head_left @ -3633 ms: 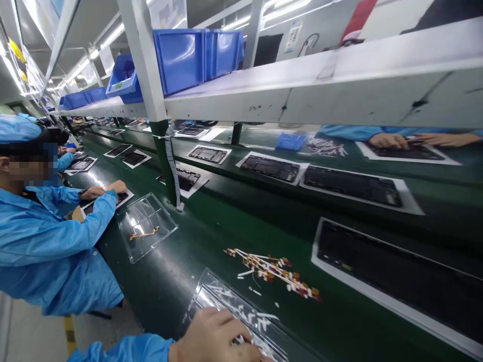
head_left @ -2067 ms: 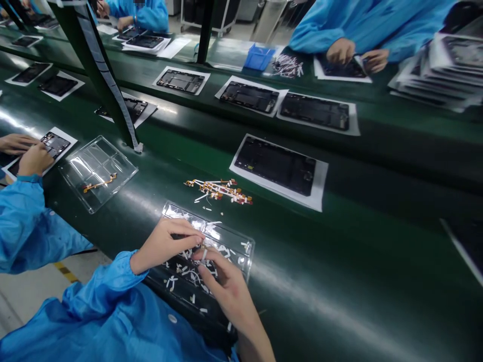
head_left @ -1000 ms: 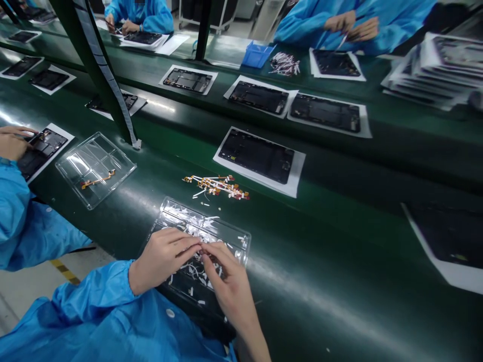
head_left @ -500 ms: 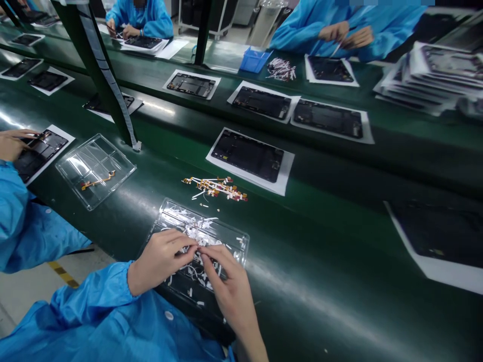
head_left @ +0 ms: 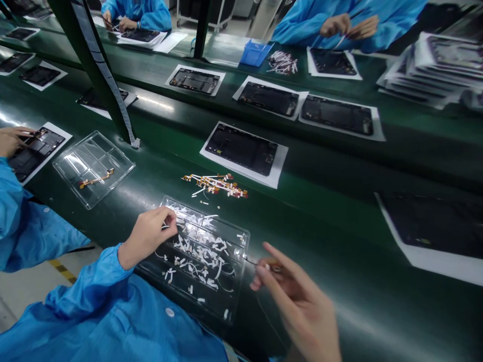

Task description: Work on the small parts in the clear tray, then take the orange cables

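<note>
Right hand (head_left: 298, 301) has lifted a thin flex strip (head_left: 260, 263) off the clear ribbed tray (head_left: 234, 236).

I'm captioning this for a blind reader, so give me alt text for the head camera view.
A person's left hand pinches a white strip over a clear tray of white strips, while the right hand holds a small orange flex part beside it. Beyond lie a pile of flex cables and an open tablet on a green belt.

Clear plastic tray (head_left: 241, 236) flat at near belt edge, littered with small white strips (head_left: 196, 246). Thin orange flex part (head_left: 272, 263) pinched in right fingertips, off tray's right end, blurred. One small white strip (head_left: 166, 227) pinched over tray's left end.
</note>
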`<act>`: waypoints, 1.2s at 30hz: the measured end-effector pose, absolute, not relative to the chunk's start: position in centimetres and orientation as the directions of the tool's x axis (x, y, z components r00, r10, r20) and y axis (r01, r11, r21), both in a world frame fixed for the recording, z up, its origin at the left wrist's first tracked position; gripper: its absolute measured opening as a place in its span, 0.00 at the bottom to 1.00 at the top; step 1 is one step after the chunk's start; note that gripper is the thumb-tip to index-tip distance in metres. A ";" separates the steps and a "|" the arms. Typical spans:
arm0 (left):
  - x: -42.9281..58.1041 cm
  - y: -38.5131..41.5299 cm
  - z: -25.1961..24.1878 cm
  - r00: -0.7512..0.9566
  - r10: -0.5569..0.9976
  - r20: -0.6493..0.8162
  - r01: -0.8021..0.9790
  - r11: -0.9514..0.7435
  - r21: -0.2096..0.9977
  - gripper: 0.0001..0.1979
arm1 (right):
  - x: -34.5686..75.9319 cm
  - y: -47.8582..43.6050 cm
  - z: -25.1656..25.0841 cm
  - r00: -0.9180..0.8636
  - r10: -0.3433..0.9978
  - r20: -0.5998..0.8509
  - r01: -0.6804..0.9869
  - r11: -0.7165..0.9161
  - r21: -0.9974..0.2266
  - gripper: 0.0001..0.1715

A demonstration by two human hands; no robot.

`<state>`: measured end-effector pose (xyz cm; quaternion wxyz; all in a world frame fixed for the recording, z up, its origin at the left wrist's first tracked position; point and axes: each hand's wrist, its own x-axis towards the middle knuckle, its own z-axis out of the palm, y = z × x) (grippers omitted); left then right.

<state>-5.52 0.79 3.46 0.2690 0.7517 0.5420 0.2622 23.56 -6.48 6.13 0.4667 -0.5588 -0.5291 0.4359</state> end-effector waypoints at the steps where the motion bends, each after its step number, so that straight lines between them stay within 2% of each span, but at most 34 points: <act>1: -5.7 0.9 3.6 0.284 0.955 0.080 0.663 -0.256 0.703 0.04 | 24.1 -6.7 6.3 0.078 0.997 0.019 0.201 0.002 -0.980 0.26; 5: -5.2 0.5 4.6 0.407 0.913 -0.009 0.500 -0.214 0.839 0.06 | 23.4 -6.9 6.4 -0.034 0.999 0.005 0.255 0.013 -0.967 0.36; 9: -3.3 -0.5 5.4 0.567 0.823 -0.018 0.303 -0.188 0.934 0.11 | 20.2 -6.1 5.9 -0.255 0.967 -0.004 0.359 0.090 -0.929 0.32; 11: -2.6 -0.8 5.5 0.583 0.813 0.015 0.265 -0.208 0.942 0.07 | 19.1 -5.8 5.6 -0.297 0.954 0.036 0.404 0.160 -0.900 0.29; 17: -2.6 -1.0 5.4 0.487 0.872 0.041 0.349 -0.238 0.906 0.03 | 18.2 -5.7 5.3 -0.337 0.930 0.147 0.532 0.317 -0.785 0.23; 25: -2.3 -1.4 4.9 0.506 0.852 0.132 0.422 -0.377 0.824 0.05 | 17.6 -5.6 5.1 -0.307 0.912 0.273 0.592 0.407 -0.696 0.14; 28: -2.1 -1.5 4.7 0.469 0.880 0.083 0.462 -0.323 0.826 0.05 | 17.4 -5.2 4.8 -0.296 0.910 0.290 0.629 0.414 -0.658 0.07; 36: -1.6 -1.8 3.9 0.358 0.932 -0.060 0.426 -0.106 0.898 0.03 | 16.1 -5.4 4.1 -0.247 0.877 0.412 0.790 0.429 -0.439 0.05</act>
